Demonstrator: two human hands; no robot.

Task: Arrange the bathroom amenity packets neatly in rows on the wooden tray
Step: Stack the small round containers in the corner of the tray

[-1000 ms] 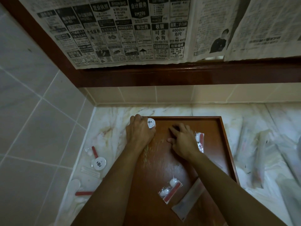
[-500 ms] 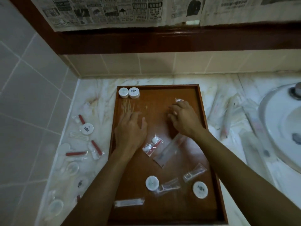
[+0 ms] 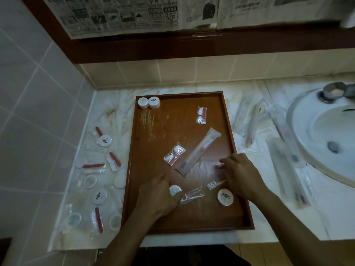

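The wooden tray (image 3: 226,120) lies on the marble counter. Two round white packets (image 3: 148,102) sit side by side in its far left corner. My left hand (image 3: 159,196) pinches a round white packet (image 3: 174,190) near the tray's front. My right hand (image 3: 240,173) hovers over the tray's right side with fingers loosely curled above a small clear packet (image 3: 213,184). A second round white packet (image 3: 225,196) and a clear floss packet (image 3: 192,195) lie between my hands. A toothbrush packet (image 3: 198,153) lies diagonally mid-tray, with a red-and-white packet (image 3: 174,154) beside it and another (image 3: 202,115) further back.
Several loose packets (image 3: 99,169) are scattered on the counter left of the tray. Long clear toothbrush packets (image 3: 251,123) lie to its right. A white sink (image 3: 324,135) is at the far right. Tiled wall stands on the left, a wooden ledge behind.
Both hands drew back from the tray's far end to its front. The left hand let go of the round packets in the corner and now pinches another round packet.
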